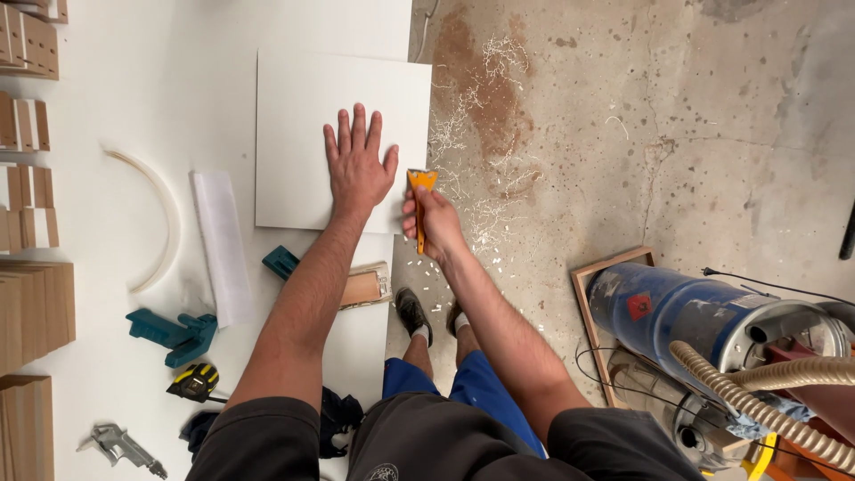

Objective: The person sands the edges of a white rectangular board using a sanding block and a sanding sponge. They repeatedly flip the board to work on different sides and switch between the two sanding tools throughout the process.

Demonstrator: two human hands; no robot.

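Note:
My left hand (358,163) lies flat, fingers spread, on a white square panel (294,107) that rests on the white worktable (134,89). At the panel's right edge my right hand (429,223) grips an orange-handled scraper (420,183), its blade end pointing up against that edge. White shavings (481,107) are scattered on the concrete floor beside the panel.
On the table lie a curved white strip (158,214), a white edging strip (221,245), teal clamps (174,331), a tape measure (195,381), an air gun (120,445) and stacks of wooden pieces (31,303). A blue vacuum with ribbed hose (704,321) stands at the right.

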